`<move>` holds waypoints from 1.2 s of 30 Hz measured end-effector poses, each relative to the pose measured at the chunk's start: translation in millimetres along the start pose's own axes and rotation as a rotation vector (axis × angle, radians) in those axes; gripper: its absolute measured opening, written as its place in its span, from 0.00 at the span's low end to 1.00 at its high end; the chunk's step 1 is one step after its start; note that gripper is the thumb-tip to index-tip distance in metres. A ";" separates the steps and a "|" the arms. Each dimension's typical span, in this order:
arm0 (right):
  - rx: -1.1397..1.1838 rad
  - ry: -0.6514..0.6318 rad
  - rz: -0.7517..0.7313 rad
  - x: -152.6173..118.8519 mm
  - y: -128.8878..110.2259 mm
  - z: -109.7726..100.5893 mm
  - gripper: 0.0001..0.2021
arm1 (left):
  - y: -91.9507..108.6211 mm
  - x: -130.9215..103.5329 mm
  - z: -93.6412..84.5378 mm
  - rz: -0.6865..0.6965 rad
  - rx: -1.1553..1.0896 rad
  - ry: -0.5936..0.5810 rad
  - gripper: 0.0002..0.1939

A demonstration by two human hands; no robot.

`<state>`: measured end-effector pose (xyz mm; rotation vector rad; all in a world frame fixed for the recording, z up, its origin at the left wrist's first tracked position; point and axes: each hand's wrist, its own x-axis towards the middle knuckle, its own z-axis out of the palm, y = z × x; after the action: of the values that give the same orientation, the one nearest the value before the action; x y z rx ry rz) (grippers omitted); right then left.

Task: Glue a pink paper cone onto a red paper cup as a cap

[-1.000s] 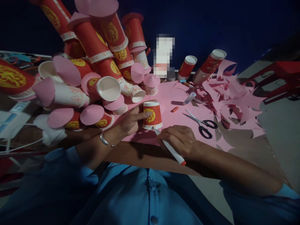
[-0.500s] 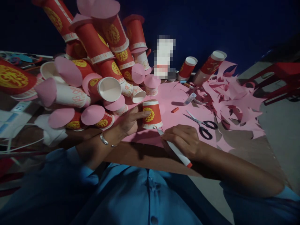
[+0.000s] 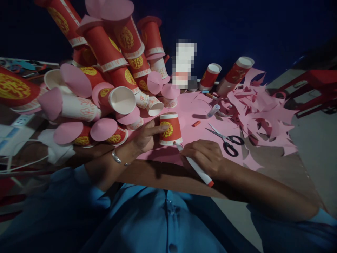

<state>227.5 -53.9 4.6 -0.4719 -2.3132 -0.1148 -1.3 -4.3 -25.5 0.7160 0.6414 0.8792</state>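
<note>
The left hand is closed around a red-and-white paper cup at the center of the frame, wide rim down. The right hand is clamped on a white marker, its tip at the cup's lower white band, where small red marks show. A small red cap and black-handled scissors lie on pink paper over the desk.
</note>
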 end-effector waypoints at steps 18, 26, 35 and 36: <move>-0.053 0.044 0.028 -1.5 -0.7 2.1 0.05 | 2.6 -0.7 3.2 0.011 -0.048 -0.007 0.34; -0.006 0.137 0.023 -2.2 -1.5 4.4 0.07 | 3.2 0.8 0.8 0.047 -0.058 0.038 0.35; 0.001 0.067 -0.011 -2.2 -2.4 3.7 0.03 | 2.7 3.9 1.6 0.051 -0.097 -0.006 0.33; 0.005 0.062 -0.019 -2.4 -2.4 4.1 0.03 | 2.2 3.6 2.0 0.049 -0.090 -0.016 0.32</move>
<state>225.4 -56.0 0.1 -0.4381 -2.2573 -0.1305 1.0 -0.8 -23.3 0.6595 0.5683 0.9409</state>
